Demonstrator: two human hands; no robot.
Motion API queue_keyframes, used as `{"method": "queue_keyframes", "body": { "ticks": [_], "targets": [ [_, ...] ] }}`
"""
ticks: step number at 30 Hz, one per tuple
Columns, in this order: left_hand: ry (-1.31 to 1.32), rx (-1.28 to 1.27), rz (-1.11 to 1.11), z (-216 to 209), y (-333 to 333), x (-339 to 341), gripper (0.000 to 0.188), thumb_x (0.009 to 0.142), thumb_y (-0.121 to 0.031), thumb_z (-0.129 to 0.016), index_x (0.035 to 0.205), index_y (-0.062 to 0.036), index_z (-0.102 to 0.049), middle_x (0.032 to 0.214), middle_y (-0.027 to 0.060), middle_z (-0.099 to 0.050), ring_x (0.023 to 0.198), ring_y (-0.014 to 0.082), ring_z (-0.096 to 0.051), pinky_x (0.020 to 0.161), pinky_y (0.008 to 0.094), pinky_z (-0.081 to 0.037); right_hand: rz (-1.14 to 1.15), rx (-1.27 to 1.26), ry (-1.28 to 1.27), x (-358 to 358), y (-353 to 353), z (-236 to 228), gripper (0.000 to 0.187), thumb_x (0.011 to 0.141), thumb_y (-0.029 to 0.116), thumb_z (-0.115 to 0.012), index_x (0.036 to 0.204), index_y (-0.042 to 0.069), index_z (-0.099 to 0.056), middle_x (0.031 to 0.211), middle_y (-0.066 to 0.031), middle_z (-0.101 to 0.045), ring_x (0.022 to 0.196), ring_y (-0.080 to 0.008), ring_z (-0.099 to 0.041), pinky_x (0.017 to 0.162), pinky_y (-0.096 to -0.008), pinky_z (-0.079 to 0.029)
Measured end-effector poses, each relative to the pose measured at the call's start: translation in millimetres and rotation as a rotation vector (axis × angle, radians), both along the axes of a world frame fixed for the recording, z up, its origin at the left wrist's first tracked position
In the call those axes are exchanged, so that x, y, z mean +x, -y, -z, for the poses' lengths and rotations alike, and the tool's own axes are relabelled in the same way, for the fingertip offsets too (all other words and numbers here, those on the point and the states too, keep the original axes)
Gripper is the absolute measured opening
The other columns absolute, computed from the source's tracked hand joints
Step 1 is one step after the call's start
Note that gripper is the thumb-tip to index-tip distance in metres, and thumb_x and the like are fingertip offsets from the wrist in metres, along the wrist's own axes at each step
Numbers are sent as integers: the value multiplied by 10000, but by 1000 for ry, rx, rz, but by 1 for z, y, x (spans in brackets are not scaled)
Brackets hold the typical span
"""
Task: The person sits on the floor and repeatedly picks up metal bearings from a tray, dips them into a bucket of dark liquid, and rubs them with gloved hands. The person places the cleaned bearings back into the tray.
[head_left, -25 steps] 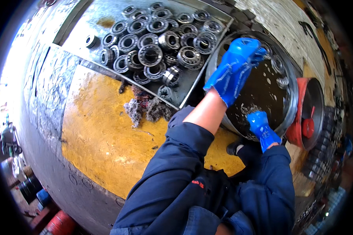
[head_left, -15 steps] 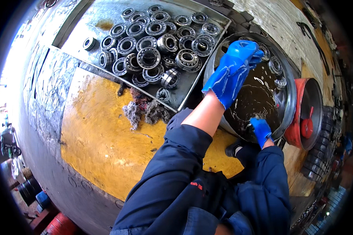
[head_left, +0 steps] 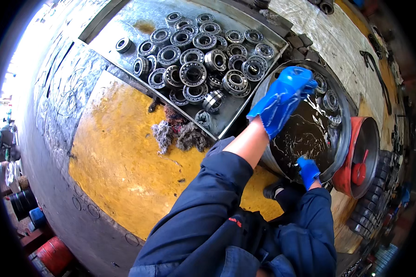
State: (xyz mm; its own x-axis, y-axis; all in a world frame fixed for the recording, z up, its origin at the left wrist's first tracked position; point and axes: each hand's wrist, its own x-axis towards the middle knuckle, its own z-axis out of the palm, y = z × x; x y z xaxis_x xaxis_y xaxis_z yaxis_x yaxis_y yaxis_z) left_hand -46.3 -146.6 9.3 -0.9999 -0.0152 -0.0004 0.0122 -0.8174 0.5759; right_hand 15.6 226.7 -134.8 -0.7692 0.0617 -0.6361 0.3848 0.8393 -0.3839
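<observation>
Head view: over the drum point(head_left: 342, 144), your left hand point(head_left: 286, 96) hangs at eleven o'clock, fingers seemingly curled; your right hand point(head_left: 309, 171) is at six, fingers partly bent by the dark liquid point(head_left: 300, 134) (what either grips, I can't tell). Bearings point(head_left: 335, 102) lie inside at two; low, gentle strokes should limit splashing.

Left hand point(head_left: 289, 94): fingers partly masked by the hand's own back; whether anything is gripped can't be confirmed. Right hand point(head_left: 308, 171): fingertips obscured at the dark liquid point(head_left: 293, 134), grip unreadable. Basin point(head_left: 344, 145) floor is hidden by the liquid; part of its left rim is blocked by the left hand. Tray point(head_left: 120, 30) is cut off by the top edge. Lower bearings point(head_left: 216, 60) are partly covered by upper ones.
</observation>
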Motion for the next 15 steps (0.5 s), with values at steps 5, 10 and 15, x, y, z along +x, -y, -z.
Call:
{"method": "queue_keyframes", "body": {
  "ticks": [5,10,15],
  "targets": [
    [34,-619,-367,3,123,32,394,941,-217,-687,1270,-7,-630,1094,99,-718,997,184,-662,903,319,-527,-1241,718,-282,1,70,-53,177,814,292,-699,920,158,-747,966,-157,-744,900,-332,-725,708,-449,-565],
    [429,-1616,-440,62,301,90,527,894,-118,-642,1414,-135,-558,1230,168,-695,1091,273,-685,930,407,-540,-629,435,-332,-10,19,-2,229,794,315,-731,936,136,-744,959,-161,-745,896,-374,-715,743,-459,-566],
    [672,-2243,-118,130,362,69,681,894,7,-519,1499,-303,-476,1458,125,-562,1294,356,-569,1061,432,-482,-41,594,-72,-11,-40,41,355,803,380,-734,1059,135,-756,1028,-172,-743,956,-375,-713,833,-482,-561]
  ]
}}
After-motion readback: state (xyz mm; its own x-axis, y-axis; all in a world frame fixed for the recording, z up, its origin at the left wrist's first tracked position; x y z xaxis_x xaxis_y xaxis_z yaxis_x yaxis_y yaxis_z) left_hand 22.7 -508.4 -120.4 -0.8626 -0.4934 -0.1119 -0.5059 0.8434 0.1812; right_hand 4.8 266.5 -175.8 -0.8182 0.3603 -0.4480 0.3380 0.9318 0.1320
